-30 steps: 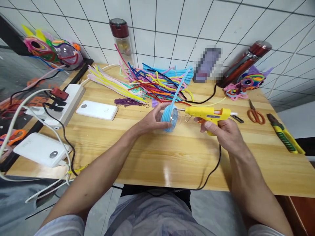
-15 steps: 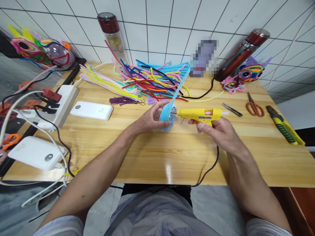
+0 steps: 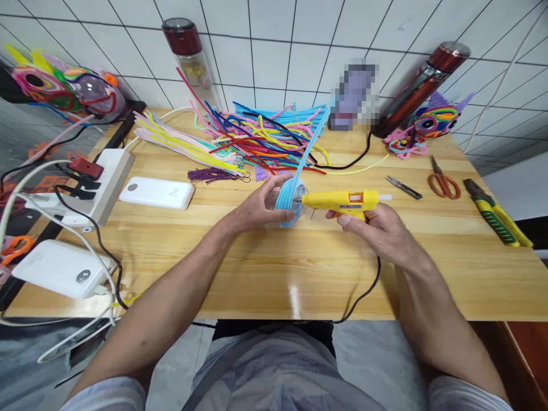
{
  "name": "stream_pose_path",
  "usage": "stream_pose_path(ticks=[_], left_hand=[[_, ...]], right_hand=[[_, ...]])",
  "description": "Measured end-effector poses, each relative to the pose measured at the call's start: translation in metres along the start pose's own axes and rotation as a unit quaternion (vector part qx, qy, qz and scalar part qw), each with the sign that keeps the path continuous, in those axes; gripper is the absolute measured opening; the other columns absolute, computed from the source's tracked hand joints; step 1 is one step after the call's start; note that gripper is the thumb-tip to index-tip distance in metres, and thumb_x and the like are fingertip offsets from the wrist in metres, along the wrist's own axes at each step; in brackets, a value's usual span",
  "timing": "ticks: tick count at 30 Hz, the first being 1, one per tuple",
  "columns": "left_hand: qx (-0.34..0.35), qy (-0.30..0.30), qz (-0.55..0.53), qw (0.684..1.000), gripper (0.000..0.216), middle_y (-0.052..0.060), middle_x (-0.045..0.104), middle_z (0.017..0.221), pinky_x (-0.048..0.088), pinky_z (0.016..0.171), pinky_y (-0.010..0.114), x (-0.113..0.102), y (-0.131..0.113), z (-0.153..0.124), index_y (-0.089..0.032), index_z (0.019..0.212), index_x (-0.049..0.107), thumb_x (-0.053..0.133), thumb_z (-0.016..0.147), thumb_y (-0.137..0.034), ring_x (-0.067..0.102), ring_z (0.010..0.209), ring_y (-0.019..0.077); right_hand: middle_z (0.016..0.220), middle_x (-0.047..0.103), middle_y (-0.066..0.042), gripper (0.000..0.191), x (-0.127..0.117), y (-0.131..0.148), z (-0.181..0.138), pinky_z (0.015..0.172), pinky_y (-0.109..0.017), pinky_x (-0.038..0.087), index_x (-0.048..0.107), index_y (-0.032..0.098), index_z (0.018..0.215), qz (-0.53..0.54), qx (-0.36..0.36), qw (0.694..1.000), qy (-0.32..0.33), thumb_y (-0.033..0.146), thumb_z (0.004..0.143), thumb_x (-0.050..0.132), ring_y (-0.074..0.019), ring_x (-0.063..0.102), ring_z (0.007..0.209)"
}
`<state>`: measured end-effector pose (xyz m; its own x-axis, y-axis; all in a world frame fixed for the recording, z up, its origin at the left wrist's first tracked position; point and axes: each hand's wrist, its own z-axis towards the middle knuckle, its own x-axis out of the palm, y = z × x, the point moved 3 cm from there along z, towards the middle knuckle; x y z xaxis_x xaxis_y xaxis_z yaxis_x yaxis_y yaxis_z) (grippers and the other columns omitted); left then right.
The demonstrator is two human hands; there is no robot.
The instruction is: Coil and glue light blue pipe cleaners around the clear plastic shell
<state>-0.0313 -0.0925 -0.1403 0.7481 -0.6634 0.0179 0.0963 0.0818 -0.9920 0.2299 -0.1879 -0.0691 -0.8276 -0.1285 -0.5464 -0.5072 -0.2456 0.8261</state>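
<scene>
Your left hand [image 3: 261, 208]: fingers clamped on blue-wrapped clear ball [image 3: 287, 201], just above worktop [image 3: 257, 268] centre. Your right hand [image 3: 377, 231]: fingers closed round yellow glue gun [image 3: 342, 201], long axis level, nozzle pointing left, at ball's right side.

A pixelated block [image 3: 354, 96] hides something against the wall.
</scene>
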Motion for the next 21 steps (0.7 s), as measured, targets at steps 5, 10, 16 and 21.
stream_pose_path(ticks=[5, 10, 16, 21], left_hand=[[-0.005, 0.006, 0.007, 1.000, 0.098, 0.016, 0.063, 0.162, 0.055, 0.123, 0.055, 0.0012, -0.0062, -0.0013, -0.026, 0.159, 0.054, 0.099, 0.075, -0.049, 0.060, 0.153, 0.0407], [-0.008, 0.001, -0.001, 1.000, 0.100, 0.016, 0.064, 0.161, 0.055, 0.124, 0.055, 0.0010, -0.0056, -0.0018, -0.025, 0.158, 0.054, 0.101, 0.073, -0.049, 0.059, 0.154, 0.0409], [-0.007, 0.005, -0.008, 1.000, 0.099, 0.017, 0.061, 0.166, 0.055, 0.124, 0.055, 0.0005, -0.0032, -0.0014, -0.026, 0.157, 0.055, 0.101, 0.073, -0.049, 0.061, 0.152, 0.0401], [-0.004, 0.005, -0.006, 1.000, 0.100, 0.017, 0.061, 0.167, 0.052, 0.127, 0.055, 0.0007, -0.0054, -0.0014, -0.025, 0.157, 0.055, 0.102, 0.073, -0.048, 0.059, 0.154, 0.0399]], right_hand=[[0.103, 0.086, -0.008, 0.052, -0.0003, 0.0004, -0.0001, 0.078, -0.041, 0.065, 0.084, 0.027, 0.105, -0.023, 0.001, 1.000, -0.005, 0.076, 0.101, 0.070, -0.0287, 0.078, 0.090], [0.094, 0.082, -0.007, 0.056, -0.0009, -0.0030, -0.0003, 0.073, -0.041, 0.062, 0.081, 0.027, 0.099, -0.051, 0.002, 0.998, -0.021, 0.081, 0.100, 0.066, -0.0280, 0.075, 0.084], [0.093, 0.081, -0.006, 0.058, 0.0022, -0.0018, -0.0006, 0.075, -0.042, 0.061, 0.079, 0.028, 0.099, -0.041, -0.010, 0.999, -0.013, 0.084, 0.100, 0.063, -0.0274, 0.075, 0.084], [0.091, 0.080, -0.006, 0.058, 0.0015, -0.0023, -0.0018, 0.073, -0.041, 0.060, 0.077, 0.027, 0.097, -0.053, -0.008, 0.998, -0.021, 0.083, 0.101, 0.063, -0.0267, 0.074, 0.083]])
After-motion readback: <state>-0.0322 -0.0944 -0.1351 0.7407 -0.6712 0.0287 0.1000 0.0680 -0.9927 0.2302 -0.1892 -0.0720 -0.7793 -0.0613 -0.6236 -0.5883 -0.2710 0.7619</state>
